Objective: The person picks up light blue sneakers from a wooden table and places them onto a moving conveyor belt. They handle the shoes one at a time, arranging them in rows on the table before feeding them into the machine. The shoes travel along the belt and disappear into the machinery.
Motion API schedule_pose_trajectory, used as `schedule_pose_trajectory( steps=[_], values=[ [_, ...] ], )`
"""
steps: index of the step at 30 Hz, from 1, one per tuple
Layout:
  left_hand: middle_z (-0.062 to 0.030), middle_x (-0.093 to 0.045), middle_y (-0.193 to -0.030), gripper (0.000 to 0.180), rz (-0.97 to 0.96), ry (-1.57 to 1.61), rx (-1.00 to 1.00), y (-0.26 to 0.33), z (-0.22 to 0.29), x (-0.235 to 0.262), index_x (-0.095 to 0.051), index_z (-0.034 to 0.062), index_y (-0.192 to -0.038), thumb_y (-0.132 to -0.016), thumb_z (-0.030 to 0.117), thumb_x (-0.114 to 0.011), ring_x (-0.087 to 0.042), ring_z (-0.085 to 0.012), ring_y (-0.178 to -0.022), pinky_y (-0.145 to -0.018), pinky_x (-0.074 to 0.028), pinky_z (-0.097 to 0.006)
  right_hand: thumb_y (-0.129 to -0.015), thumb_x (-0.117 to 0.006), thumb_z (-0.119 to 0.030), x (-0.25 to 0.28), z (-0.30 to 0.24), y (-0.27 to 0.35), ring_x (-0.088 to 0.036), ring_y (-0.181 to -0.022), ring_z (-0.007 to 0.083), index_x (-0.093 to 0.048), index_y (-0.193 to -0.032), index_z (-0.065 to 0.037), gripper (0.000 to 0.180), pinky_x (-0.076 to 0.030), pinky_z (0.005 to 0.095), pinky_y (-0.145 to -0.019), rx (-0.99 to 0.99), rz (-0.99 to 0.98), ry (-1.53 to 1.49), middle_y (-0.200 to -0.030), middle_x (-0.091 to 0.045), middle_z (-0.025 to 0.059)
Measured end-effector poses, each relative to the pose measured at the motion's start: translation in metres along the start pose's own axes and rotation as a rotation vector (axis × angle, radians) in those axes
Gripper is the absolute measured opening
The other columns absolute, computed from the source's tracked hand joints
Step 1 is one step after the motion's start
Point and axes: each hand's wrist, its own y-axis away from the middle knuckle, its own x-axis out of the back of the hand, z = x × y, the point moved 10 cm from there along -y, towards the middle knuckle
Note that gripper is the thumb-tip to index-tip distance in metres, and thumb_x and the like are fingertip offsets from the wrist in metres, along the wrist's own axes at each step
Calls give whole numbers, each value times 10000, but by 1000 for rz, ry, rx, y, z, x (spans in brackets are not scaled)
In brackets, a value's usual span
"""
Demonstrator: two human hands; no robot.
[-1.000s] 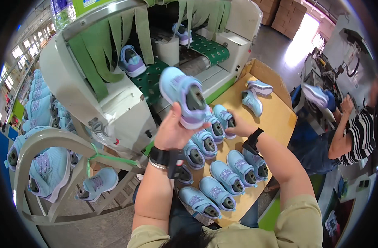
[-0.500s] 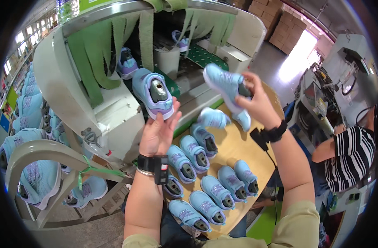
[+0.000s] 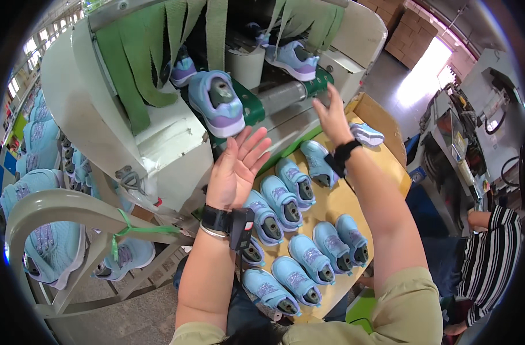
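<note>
My left hand (image 3: pixel 242 167) is palm up with its fingers apart, just below the heel of a light blue and lilac sneaker (image 3: pixel 227 123) on the left side of the machine mouth. Whether the fingertips touch it I cannot tell. My right hand (image 3: pixel 333 118) is empty, fingers spread, beside the end of the green right-hand belt (image 3: pixel 320 85). Another sneaker (image 3: pixel 294 60) stands on that belt, toe inward. Dark shoe lasts fill both sneakers. Further inside, one sneaker (image 3: pixel 183 68) is partly hidden on the left, another (image 3: pixel 262 37) behind the right-hand straps.
Several sneakers (image 3: pixel 297 279) stand in rows on a yellow board (image 3: pixel 360 201); one (image 3: pixel 367 135) lies on its side at the far right. Green straps (image 3: pixel 120 75) hang over the machine mouth. A curved rail (image 3: pixel 67 204) and racked shoes are left. A person in stripes (image 3: pixel 492 253) stands right.
My right hand has let go of its sneaker, and one now stands on the right-hand belt. My left hand has slipped down from the left sneaker's heel and spread. The view has shifted slightly.
</note>
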Motion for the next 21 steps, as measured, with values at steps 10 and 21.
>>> schedule_pose_trajectory(
  steps=[10, 21],
  values=[
    [-171, -565, -1360, 496, -63, -132, 182, 7, -34, -8, -445, 26, -1421, -1024, 316, -512, -585, -280, -1212, -1046, -450, -410, -633, -835, -287, 2, 65, 167, -503, -1209, 422, -124, -1569, -159, 1183, -429, 452, -1035, -436, -713, 269, -1355, -462, 249],
    [-92, -548, -1360, 711, -103, 26, 648, 49, -135, -33, -406, 129, -1444, -954, 645, -411, -531, -317, -1251, -955, -466, -559, -1023, -482, -370, 44, -91, 158, -400, -1371, 236, -307, -1493, -32, 604, -311, 351, -1133, -459, -460, -944, -1467, -421, 109]
  ],
)
